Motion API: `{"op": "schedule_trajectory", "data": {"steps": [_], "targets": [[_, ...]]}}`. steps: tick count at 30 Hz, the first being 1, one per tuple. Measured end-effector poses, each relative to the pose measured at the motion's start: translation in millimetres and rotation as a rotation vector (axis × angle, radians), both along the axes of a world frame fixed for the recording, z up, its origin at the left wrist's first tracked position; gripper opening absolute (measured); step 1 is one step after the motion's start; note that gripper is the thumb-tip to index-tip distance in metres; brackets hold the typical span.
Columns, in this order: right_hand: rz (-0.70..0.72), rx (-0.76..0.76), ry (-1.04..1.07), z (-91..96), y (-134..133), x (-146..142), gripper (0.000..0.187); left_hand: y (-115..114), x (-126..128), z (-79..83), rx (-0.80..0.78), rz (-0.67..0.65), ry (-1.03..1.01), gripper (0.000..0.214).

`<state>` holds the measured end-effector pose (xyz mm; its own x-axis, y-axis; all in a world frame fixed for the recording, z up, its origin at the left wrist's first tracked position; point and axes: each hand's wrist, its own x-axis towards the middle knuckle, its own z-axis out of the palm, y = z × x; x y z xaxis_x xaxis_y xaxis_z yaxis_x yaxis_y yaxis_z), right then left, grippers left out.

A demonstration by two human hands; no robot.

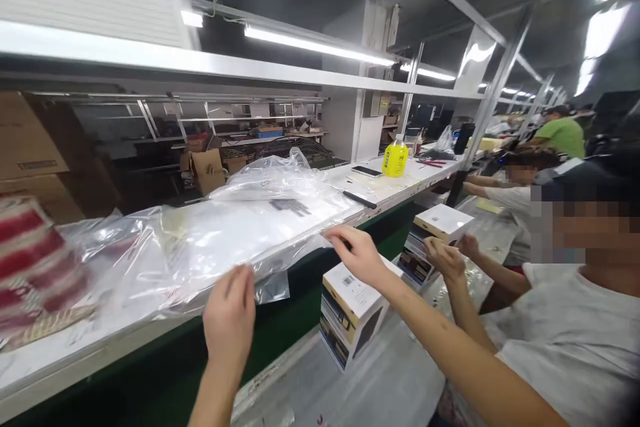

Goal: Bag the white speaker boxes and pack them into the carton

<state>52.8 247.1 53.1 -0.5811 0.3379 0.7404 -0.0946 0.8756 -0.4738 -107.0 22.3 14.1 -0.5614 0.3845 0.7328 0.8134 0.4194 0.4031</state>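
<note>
My left hand (pixel 230 313) is at the front edge of the white bench (pixel 370 190), its fingers pressed together at the edge of a clear plastic bag (pixel 295 255). Farther right, my right hand (pixel 355 253) pinches the same thin plastic between thumb and fingers, so the bag's edge stretches between both hands. Below my right wrist, a white box with printed sides (pixel 350 293) stands upright on the grey lower surface. More clear plastic bags (pixel 270 177) lie piled on the bench behind my hands.
A red-and-white striped bag (pixel 35 260) sits at left. Farther back are a bottle of yellow liquid (pixel 395 158), a phone (pixel 367 171) and a black bar (pixel 359 199). At right, a co-worker's hands (pixel 447 257) are by another printed box (pixel 443 219). A metal rail runs overhead.
</note>
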Motion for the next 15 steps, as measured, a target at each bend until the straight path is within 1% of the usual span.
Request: {"op": "schedule_trajectory", "data": {"steps": [1, 2, 3, 4, 5, 6, 7, 9, 10, 12, 15], "targets": [[0.011, 0.030, -0.034, 9.0, 19, -23, 0.021, 21, -16, 24.0, -0.125, 0.093, -0.010, 0.045], [0.012, 0.065, -0.091, 17.1, 37, -45, 0.023, 38, -29, 42.9, -0.279, 0.181, -0.081, 0.045], [0.012, 0.099, -0.157, 24.1, 52, -65, 0.025, 50, -40, 56.1, -0.411, 0.253, -0.194, 0.044], [0.016, 0.129, -0.218, 29.9, 65, -82, 0.027, 59, -49, 64.2, -0.501, 0.315, -0.307, 0.042], [0.034, 0.156, -0.269, 34.4, 76, -98, 0.028, 64, -55, 68.0, -0.537, 0.367, -0.397, 0.039], [0.070, 0.179, -0.307, 37.6, 86, -111, 0.027, 66, -59, 69.2, -0.523, 0.411, -0.444, 0.038], [0.117, 0.197, -0.333, 39.7, 94, -122, 0.026, 68, -61, 69.4, -0.477, 0.452, -0.444, 0.038], [0.206, 0.233, -0.378, 41.1, 110, -139, 0.022, 69, -60, 72.7, -0.372, 0.506, -0.363, 0.036], [0.240, 0.252, -0.399, 40.9, 118, -147, 0.021, 70, -59, 78.0, -0.337, 0.508, -0.318, 0.035], [0.281, 0.274, -0.422, 39.3, 134, -158, 0.020, 72, -58, 97.6, -0.312, 0.494, -0.237, 0.034], [0.288, 0.264, -0.430, 35.6, 157, -171, 0.028, 67, -59, 142.0, -0.361, 0.484, -0.113, 0.036]]}}
